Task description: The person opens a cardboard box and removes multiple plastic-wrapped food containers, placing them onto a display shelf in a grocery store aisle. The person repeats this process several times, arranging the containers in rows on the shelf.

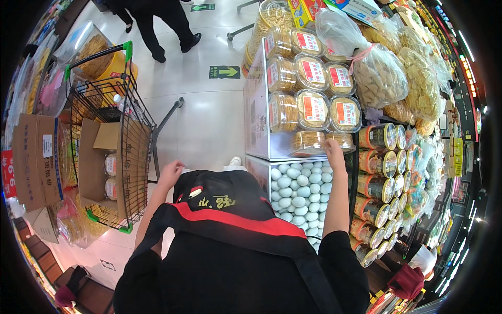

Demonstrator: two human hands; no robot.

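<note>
My right hand rests on a clear plastic tub of thin round biscuits standing on its side at the display's near edge; whether the fingers grip it cannot be told. A similar tub stands just left of it. Behind them are stacked several labelled biscuit tubs. Pale bluish eggs fill the bin below my right forearm. My left hand hangs at my left side near my apron, its fingers loosely bent and nothing visible in them.
A black wire shopping cart at the left holds an open cardboard box with two tubs inside. Stacked jars and bagged snacks stand at the right. A person in black trousers is in the aisle ahead.
</note>
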